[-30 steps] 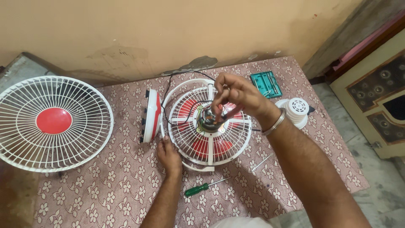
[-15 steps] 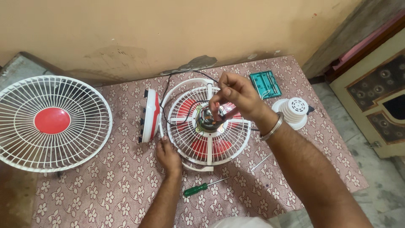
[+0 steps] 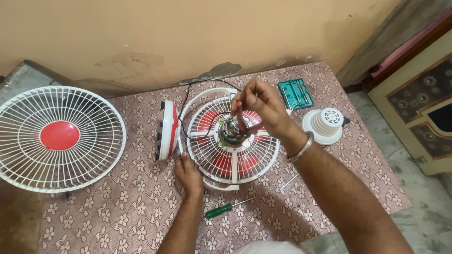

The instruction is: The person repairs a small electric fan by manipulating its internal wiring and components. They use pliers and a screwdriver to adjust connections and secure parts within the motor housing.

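Note:
A white wire fan guard with red blades [image 3: 233,157] lies face down on a floral cloth [image 3: 122,211]. Its bare motor [image 3: 231,132] sits in the middle with wires coming off it. My right hand [image 3: 256,108] is over the motor, fingers pinched on the wires at its top. A steel bangle is on that wrist. My left hand [image 3: 187,171] rests on the guard's lower left rim and holds it steady. A black cable [image 3: 188,101] runs from the motor toward the wall.
A second white guard with a red centre [image 3: 59,137] lies at the left. A red and white fan base [image 3: 167,130] stands beside the fan. A white motor cover [image 3: 324,124], a green bit case [image 3: 294,93], a green-handled screwdriver [image 3: 221,210] and a thin metal rod [image 3: 288,182] lie around.
My right hand has shifted slightly over the motor, still working the wires. My left hand stays on the guard's rim.

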